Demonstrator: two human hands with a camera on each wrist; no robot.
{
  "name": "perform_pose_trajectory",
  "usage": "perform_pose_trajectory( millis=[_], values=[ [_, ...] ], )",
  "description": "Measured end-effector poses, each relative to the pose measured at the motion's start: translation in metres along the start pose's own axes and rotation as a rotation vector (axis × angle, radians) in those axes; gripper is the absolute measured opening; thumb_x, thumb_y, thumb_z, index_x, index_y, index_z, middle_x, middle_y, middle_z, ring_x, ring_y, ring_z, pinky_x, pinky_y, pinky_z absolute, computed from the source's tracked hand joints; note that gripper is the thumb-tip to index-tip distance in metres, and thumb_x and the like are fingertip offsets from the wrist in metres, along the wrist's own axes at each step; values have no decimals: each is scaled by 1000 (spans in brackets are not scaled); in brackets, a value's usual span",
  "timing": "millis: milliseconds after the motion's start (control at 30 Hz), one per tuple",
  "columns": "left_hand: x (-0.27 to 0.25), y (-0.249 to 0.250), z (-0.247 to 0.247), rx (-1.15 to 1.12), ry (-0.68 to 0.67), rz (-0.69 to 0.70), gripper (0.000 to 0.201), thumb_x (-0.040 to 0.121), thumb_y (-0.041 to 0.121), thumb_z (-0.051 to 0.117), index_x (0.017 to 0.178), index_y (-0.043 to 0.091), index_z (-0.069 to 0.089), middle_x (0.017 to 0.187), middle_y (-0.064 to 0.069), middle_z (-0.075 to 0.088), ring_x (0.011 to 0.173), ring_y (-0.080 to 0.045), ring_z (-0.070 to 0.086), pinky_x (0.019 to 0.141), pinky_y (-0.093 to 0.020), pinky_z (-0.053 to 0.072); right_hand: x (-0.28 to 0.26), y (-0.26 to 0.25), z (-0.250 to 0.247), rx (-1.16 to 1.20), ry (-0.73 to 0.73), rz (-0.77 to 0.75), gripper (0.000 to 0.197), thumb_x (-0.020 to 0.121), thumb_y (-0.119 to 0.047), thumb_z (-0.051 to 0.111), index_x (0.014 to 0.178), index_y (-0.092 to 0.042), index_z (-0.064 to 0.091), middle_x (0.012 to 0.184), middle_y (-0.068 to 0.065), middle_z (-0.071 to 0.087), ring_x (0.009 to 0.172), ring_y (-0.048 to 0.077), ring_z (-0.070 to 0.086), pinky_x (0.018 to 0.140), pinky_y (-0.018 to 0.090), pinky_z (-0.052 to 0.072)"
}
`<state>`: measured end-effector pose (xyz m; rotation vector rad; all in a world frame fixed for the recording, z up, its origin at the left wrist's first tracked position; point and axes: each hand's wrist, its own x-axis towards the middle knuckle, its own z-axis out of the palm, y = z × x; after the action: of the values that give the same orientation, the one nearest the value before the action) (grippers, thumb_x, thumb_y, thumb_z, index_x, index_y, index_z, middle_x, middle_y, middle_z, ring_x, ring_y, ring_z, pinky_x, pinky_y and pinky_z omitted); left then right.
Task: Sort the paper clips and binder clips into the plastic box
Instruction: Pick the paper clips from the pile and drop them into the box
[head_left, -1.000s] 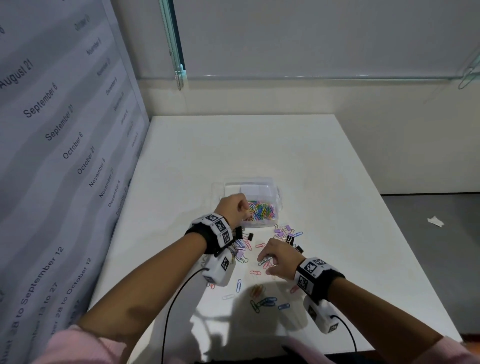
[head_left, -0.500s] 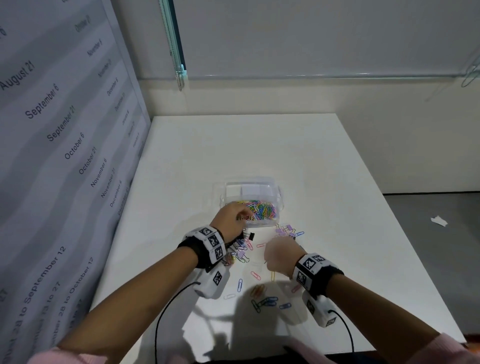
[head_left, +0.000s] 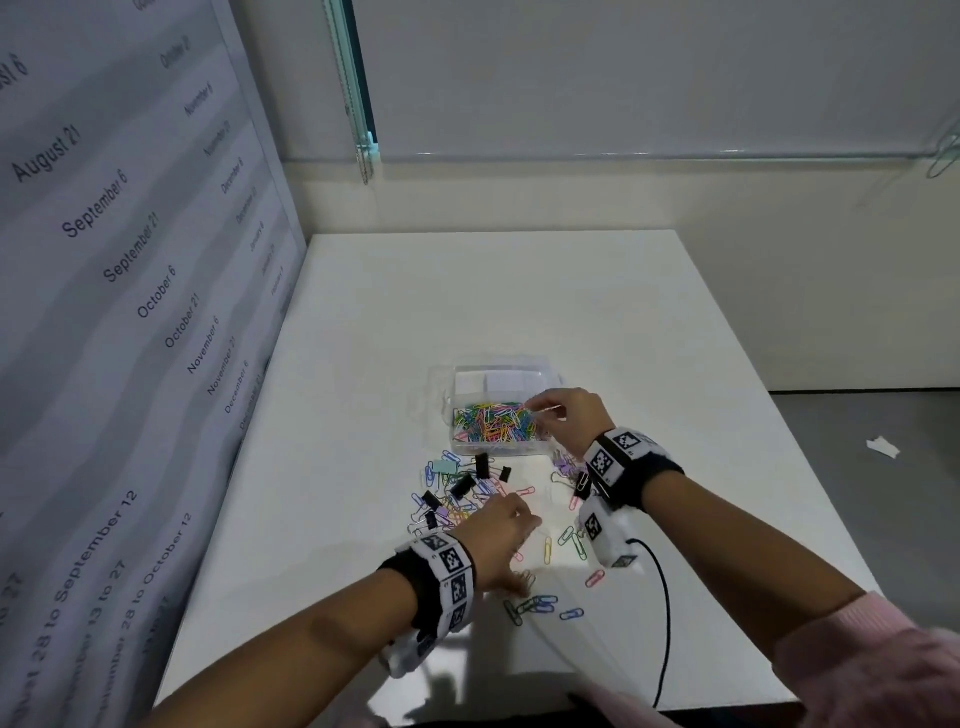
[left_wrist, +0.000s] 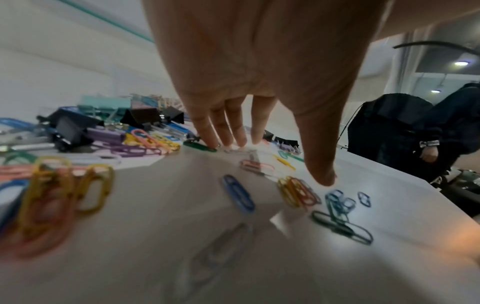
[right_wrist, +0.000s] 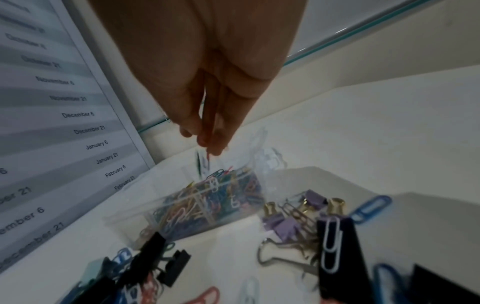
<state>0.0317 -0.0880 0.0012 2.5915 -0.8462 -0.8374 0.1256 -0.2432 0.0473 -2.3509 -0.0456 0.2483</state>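
Note:
A clear plastic box (head_left: 551, 375) sits mid-table with a heap of coloured paper clips (head_left: 493, 423) in its near compartment. My right hand (head_left: 543, 408) hovers over that heap. In the right wrist view its fingertips (right_wrist: 207, 142) pinch thin paper clips that hang down above the box (right_wrist: 135, 218). My left hand (head_left: 511, 530) is low over the table in front of the box, fingers straight and pointing down among loose paper clips (left_wrist: 237, 195), holding nothing. Black binder clips (head_left: 482, 465) lie left of it and purple binder clips (right_wrist: 288, 226) lie right of the box.
A wall panel printed with dates (head_left: 130, 312) runs along the table's left side. The table's right edge (head_left: 779, 467) drops to grey floor. A black cable (head_left: 665, 597) trails from my right wrist. A person in dark clothing (left_wrist: 415, 133) sits beyond the table.
My right hand lifted from the loose clips and moved to the box, pinching clips. My left hand came back from the box to the pile on the table.

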Motion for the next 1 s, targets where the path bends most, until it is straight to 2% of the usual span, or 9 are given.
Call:
perform_pose_trajectory(
  millis=[100,233,300,400,533,667,767,900,1000],
  values=[
    [-1,2,6,37,19,33,84,68,41,79,137,12,40,141,-13,35,129,-29,32,109,-37,33,-5,5,4,-31,-15,-14,35,85,0,46,107,-18,67,113,6,68,93,26,67,75,24,51],
    [-5,2,15,163,9,60,94,60,51,80,138,19,36,143,-11,32,128,-30,31,106,-44,29,-24,15,14,-52,-24,-65,32,80,7,46,96,-7,70,106,12,69,92,18,60,89,28,48],
    [-7,1,19,169,10,67,84,64,44,79,134,18,40,140,-12,34,126,-30,33,105,-44,30,-32,18,21,-98,-37,-106,33,76,10,45,90,-6,70,103,14,66,96,23,57,89,28,44],
    [-7,-3,20,82,39,78,52,78,28,71,124,14,52,129,-15,43,118,-33,42,101,-42,38,-42,23,33,-175,-42,-164,30,75,10,46,89,-5,69,103,15,61,104,30,50,88,31,39],
    [-12,-6,18,-31,60,47,34,87,11,58,120,8,55,122,-17,45,109,-32,48,90,-36,40,-48,30,46,-219,-165,-116,32,80,6,45,100,-8,67,107,14,59,107,29,51,93,35,40],
    [-15,-11,16,-114,96,31,37,84,11,60,121,9,55,118,-14,47,105,-28,50,89,-32,39,-52,36,59,-328,-290,-68,48,80,8,42,119,-13,58,119,11,53,115,27,47,98,32,36],
    [-18,-15,11,-198,159,-2,41,84,22,63,122,10,54,116,-12,48,103,-25,52,89,-28,39,-63,38,65,-345,-303,-98,42,81,6,42,113,-13,61,114,10,53,110,27,48,93,31,38],
    [-23,-27,7,-183,182,-53,48,86,30,61,130,13,47,122,-9,46,114,-21,47,96,-26,37,-81,35,64,-309,-390,-120,30,83,-1,44,102,-11,65,108,12,56,103,26,53,85,27,37],
    [-28,-36,6,-181,179,-42,63,78,35,70,134,17,44,125,-5,42,119,-17,41,103,-25,35,-94,36,58,-301,-439,-168,29,83,-6,46,97,-14,69,105,9,63,97,24,58,82,26,40]
  ],
)
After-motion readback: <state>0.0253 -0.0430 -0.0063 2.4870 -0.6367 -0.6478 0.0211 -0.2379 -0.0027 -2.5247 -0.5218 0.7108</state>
